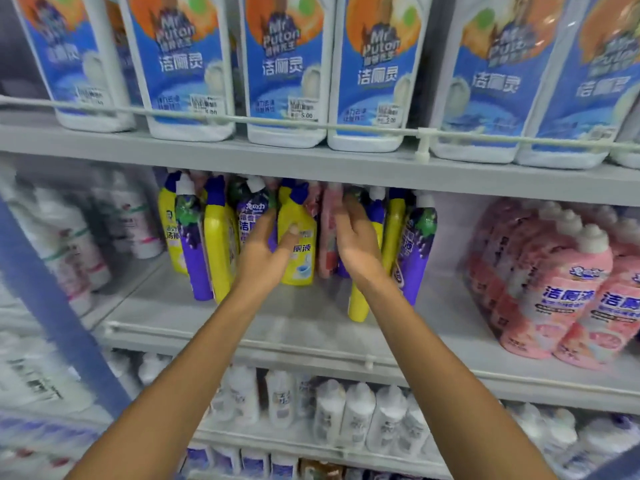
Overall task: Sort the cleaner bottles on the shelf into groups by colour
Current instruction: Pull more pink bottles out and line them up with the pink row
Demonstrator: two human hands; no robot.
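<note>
Both hands are up at the middle shelf (311,323), deep in the cluster of mixed cleaner bottles. Left hand (266,251) is wrapped round a yellow bottle (299,251) with a blue cap, thumb pressed on its front label, fingers (266,220) curled behind it against the purple bottle (251,216) next door. Right hand (356,244) is open, palm turned inward, fingertips (349,206) reaching in beside a pink bottle (329,233); whether it actually grips anything, I cannot tell from where I stand. Between the two hands sit that yellow one and the pink one, side by side.

Colours are well jumbled: yellow and purple bottles alternate on the left of the group, and more of both stand on the right behind the right wrist, with one yellow bottle (358,303) sticking out forward below the forearm. Off to the right, well apart, a block of pink bottles (568,289) with white caps stands together. Above, big white jugs (287,71) with blue labels line the upper shelf behind a rail (242,120).
</note>
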